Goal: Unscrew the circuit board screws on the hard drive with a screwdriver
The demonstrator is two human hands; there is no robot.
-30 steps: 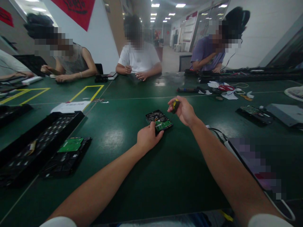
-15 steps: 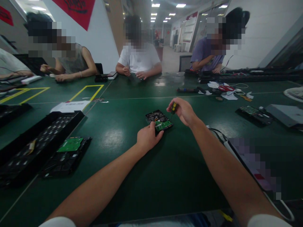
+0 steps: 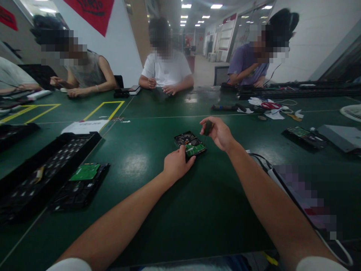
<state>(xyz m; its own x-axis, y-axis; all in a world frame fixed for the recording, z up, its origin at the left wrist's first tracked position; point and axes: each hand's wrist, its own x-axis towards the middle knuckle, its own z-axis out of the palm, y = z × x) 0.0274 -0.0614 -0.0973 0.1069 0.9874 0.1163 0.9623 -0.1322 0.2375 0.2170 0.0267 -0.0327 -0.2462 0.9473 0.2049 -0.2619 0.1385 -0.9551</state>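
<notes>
A hard drive (image 3: 190, 141) with a green circuit board lies on the green table in front of me. My left hand (image 3: 177, 162) grips its near left edge, thumb and fingers closed around the side. Just right of the drive and above it, my right hand (image 3: 218, 132) is closed around the dark handle of a screwdriver (image 3: 208, 128). The shaft can hardly be made out, and whether its tip touches the drive I cannot tell.
To the left lie a long black tray (image 3: 50, 165) and another hard drive (image 3: 81, 184). On the right are a further drive (image 3: 303, 137), a grey box (image 3: 341, 137) and a power strip with cables (image 3: 282, 184). Several people sit across the table (image 3: 146, 210).
The screwdriver handle has turned in my right hand: its yellow marks showed before and now a dark side faces me. My left hand and the hard drive stay in place.
</notes>
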